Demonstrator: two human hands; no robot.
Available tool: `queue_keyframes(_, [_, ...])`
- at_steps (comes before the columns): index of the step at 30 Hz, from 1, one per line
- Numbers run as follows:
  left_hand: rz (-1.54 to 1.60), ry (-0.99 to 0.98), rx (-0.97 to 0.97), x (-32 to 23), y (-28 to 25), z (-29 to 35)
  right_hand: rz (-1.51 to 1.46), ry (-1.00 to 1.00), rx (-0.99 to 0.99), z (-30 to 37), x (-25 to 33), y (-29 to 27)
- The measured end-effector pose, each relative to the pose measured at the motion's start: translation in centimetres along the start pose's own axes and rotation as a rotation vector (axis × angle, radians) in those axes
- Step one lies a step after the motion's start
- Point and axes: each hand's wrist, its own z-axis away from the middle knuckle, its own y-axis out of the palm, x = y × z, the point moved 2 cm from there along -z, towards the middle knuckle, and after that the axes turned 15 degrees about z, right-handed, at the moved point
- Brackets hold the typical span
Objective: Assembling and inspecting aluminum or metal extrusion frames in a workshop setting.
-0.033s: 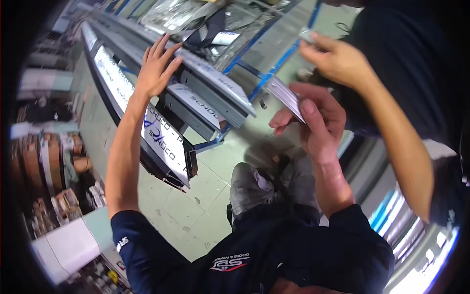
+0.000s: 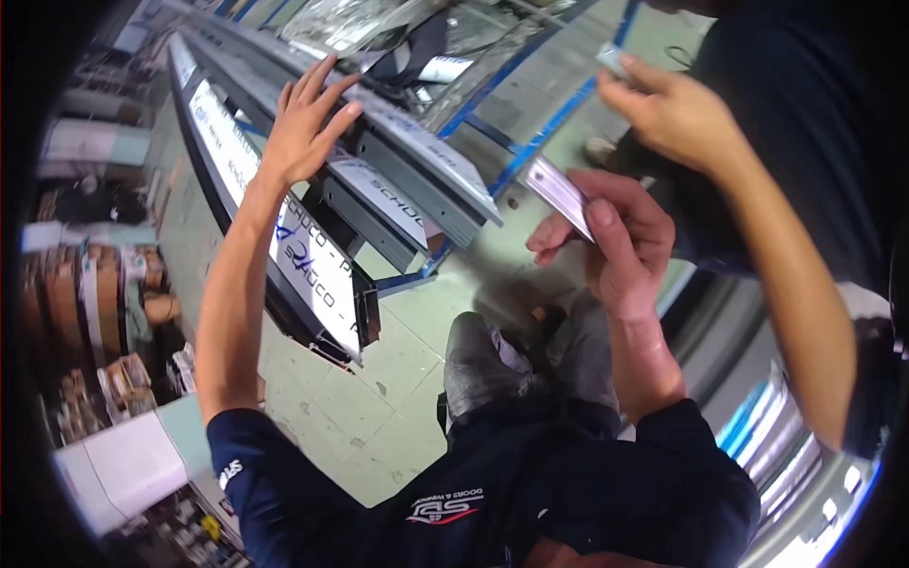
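Observation:
My left hand (image 2: 308,123) is raised over dark metal profiles (image 2: 407,156) with its fingers spread; whether it touches them is hard to tell. White printed protective film covers their faces, and their cut ends point toward me. Between the thumb and fingers of my right hand (image 2: 632,241) is a short silver metal strip (image 2: 561,196), tilted, with a hole or dark spot near its far end. Just beyond it, a co-worker's hand (image 2: 677,109) pinches a small pale piece (image 2: 613,61).
A longer film-covered profile (image 2: 308,275) lies along the left side of the bundle. Blue rack bars (image 2: 559,114) and clear plastic wrapping (image 2: 350,28) are behind. The co-worker's dark-clothed body (image 2: 786,123) fills the far right. Boxes (image 2: 80,293) stand at the left.
The whole view has shifted slightly. The silver strip in my right hand has turned a little, showing more of its face. The co-worker's hand appears slightly farther right.

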Motion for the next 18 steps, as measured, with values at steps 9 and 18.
queue_keyframes(9, [0.096, -0.042, 0.151, -7.3, 3.1, 3.6, -0.17, -0.231, 0.095, 5.0, -15.6, -3.9])
queue_keyframes(18, [0.274, -0.1, 0.164, -7.2, 4.3, 3.8, -0.248, -0.291, 0.133, 9.2, -22.8, -3.1])
